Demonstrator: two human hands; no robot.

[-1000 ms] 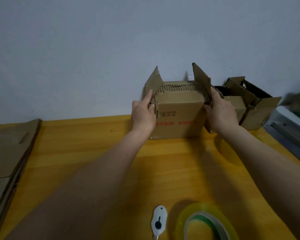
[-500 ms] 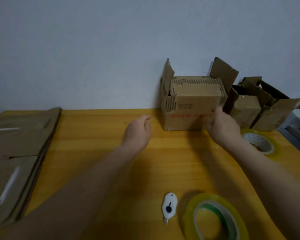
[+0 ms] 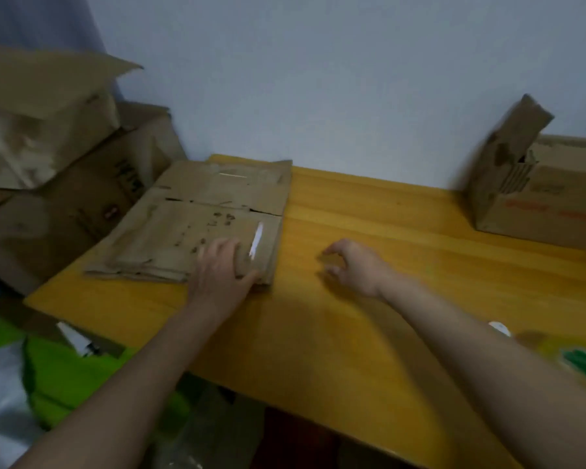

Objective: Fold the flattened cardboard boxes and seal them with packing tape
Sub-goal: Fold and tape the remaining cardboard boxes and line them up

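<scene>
A stack of flattened cardboard boxes (image 3: 197, 211) lies on the left part of the yellow table (image 3: 369, 299). My left hand (image 3: 222, 270) rests flat on the stack's near right corner, thumb at its edge. Over the bare tabletop to the right of the stack hovers my right hand (image 3: 354, 265), fingers curled and apart, holding nothing. A folded box (image 3: 535, 198) with flaps standing up sits at the far right by the wall. The yellow-green tape roll (image 3: 575, 358) shows blurred at the right edge.
Large cardboard boxes (image 3: 48, 157) are piled off the table's left end. A green and white bag (image 3: 41, 384) lies below the table's near left corner. A small white cutter (image 3: 499, 328) peeks out beside my right forearm. The wall runs along the far edge.
The view has swung left. Both hands left the folded box; my left hand moved onto the flat stack and my right hand came over the middle of the table.
</scene>
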